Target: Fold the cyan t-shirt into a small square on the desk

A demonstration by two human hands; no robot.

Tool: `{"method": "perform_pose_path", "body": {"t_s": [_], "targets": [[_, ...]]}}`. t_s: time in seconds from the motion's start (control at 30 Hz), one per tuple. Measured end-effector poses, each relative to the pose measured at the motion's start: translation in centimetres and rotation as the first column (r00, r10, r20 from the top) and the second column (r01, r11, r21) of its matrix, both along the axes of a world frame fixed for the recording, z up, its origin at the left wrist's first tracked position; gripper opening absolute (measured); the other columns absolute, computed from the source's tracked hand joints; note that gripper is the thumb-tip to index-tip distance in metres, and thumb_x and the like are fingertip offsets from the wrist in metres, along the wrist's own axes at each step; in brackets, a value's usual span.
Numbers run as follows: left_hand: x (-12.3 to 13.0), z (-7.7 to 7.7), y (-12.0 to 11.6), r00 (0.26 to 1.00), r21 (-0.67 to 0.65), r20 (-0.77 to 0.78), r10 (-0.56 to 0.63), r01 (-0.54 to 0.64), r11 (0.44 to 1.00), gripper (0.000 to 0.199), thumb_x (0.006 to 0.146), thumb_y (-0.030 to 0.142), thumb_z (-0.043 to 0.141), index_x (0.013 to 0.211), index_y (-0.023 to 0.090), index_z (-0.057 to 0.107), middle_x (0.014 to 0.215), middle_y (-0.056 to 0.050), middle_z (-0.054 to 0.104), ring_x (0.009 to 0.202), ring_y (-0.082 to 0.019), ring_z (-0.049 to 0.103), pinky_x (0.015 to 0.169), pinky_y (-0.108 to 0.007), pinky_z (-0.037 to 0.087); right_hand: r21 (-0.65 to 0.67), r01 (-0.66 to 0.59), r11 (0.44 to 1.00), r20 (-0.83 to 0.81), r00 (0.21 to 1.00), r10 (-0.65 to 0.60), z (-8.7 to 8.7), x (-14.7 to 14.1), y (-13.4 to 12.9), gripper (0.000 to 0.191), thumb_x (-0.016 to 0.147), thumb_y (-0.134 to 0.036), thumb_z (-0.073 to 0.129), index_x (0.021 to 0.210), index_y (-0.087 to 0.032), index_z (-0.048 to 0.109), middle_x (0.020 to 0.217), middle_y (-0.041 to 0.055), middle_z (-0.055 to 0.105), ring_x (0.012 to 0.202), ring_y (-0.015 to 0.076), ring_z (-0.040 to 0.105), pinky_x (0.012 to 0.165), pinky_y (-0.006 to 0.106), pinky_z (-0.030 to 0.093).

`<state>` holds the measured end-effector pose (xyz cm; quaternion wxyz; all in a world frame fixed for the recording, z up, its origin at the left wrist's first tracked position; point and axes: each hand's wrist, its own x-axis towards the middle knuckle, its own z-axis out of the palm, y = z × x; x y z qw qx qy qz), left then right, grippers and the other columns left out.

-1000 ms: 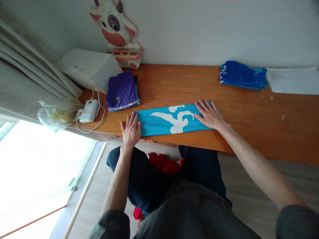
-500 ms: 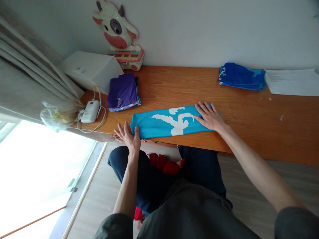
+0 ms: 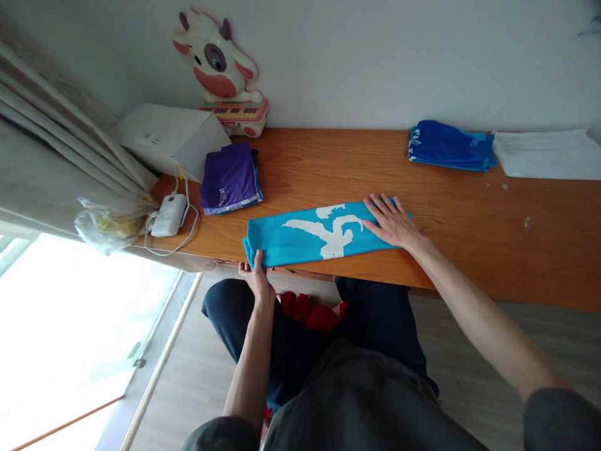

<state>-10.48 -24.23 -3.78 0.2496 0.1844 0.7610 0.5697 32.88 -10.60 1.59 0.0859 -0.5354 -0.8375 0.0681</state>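
The fingers of the left hand (image 3: 257, 277) are pinched on the near left corner of the folded turquoise cloth (image 3: 310, 235), thumb on top and the rest curled under the desk edge. The fingers of the right hand (image 3: 392, 220) lie flat and spread, pressing down the cloth's right end, gripping nothing.

A second ago the left hand lay palm-down on the cloth's left end, all fingers flat on the wood; half a second ago it had slid back to the desk edge with fingers splayed; now it has dropped below the edge and taken hold of the corner. The right hand has barely shifted.

The cloth lies as a long, narrow band along the front edge of the wooden desk (image 3: 451, 238), its left corner just over the lip. Behind its left end, close but apart, sits a folded purple garment (image 3: 229, 175) on a small stack, with a white box (image 3: 169, 138) and a white charger with its cable (image 3: 169, 214) further left. A cow-shaped toy (image 3: 220, 69) stands against the wall. Far right, well apart, are a pile of folded blue cloths (image 3: 448, 147) and white paper (image 3: 547, 153). Nothing lies on the cloth between the hands.

The cloth is bright turquoise with a bold white brush-stroke mark across its middle, smooth and flat.
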Motion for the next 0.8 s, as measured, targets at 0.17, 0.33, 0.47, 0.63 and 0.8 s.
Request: {"method": "perform_pose_path", "body": {"t_s": [0.17,0.33,0.47,0.63,0.8], "targets": [[0.2,0.9,-0.2,0.98,0.034,0.188,0.062,-0.069,0.997,0.042,0.088,0.057,0.086,0.106,0.023,0.068,0.095,-0.001,0.067,0.078,-0.017,0.066,0.061,-0.027,0.049,0.018,-0.014,1.0,-0.07,0.997,0.015,3.1,-2.1,-0.9,0.087,0.114,-0.056,0.055,0.19,-0.026,0.026,0.193,0.0097,0.029,0.18,0.0487,0.018,0.141,0.084,-0.006],[1.0,2.1,-1.4,0.972,0.079,0.215,0.098,-0.117,0.99,0.042,0.082,0.054,0.091,0.098,0.019,0.073,0.078,0.004,0.056,0.06,-0.01,0.048,0.052,-0.023,0.039,-0.2,-0.347,0.916,-0.725,0.682,0.1,6.7,-9.7,-2.8,0.076,0.11,-0.049,0.068,0.182,-0.041,0.044,0.189,0.0006,0.041,0.177,0.0365,0.035,0.147,0.07,0.024],[1.5,4.2,-2.3,0.971,0.267,0.219,0.1,-0.159,0.951,0.038,0.085,0.05,0.092,0.101,0.019,0.078,0.087,0.0,0.072,0.072,-0.015,0.066,0.061,-0.026,0.054,-0.409,-0.628,0.662,-0.91,0.227,-0.347,5.3,-16.1,-3.9,0.067,0.102,-0.06,0.079,0.165,-0.042,0.063,0.185,0.0001,0.048,0.17,0.0344,0.047,0.143,0.064,0.037],[0.9,8.6,0.0,0.952,0.444,0.306,-0.021,-0.123,0.887,0.043,0.091,0.049,0.092,0.123,0.023,0.082,0.126,-0.007,0.084,0.119,-0.026,0.081,0.1,-0.038,0.069,-0.491,-0.599,0.633,-0.774,-0.033,-0.632,1.7,-20.2,-4.1,0.068,0.089,-0.052,0.088,0.151,-0.038,0.066,0.183,0.0014,0.051,0.17,0.0297,0.048,0.148,0.058,0.028],[6.0,14.9,3.9,0.965,0.534,0.117,-0.236,0.139,0.834,0.035,0.108,0.056,0.072,0.117,0.023,0.075,0.134,-0.01,0.08,0.137,-0.035,0.076,0.105,-0.048,0.068,-0.494,-0.617,0.613,-0.672,-0.176,-0.719,2.3,-19.2,-3.8,0.069,0.093,-0.08,0.073,0.144,-0.034,0.066,0.171,0.0072,0.064,0.163,0.0354,0.056,0.142,0.064,0.037]]}}
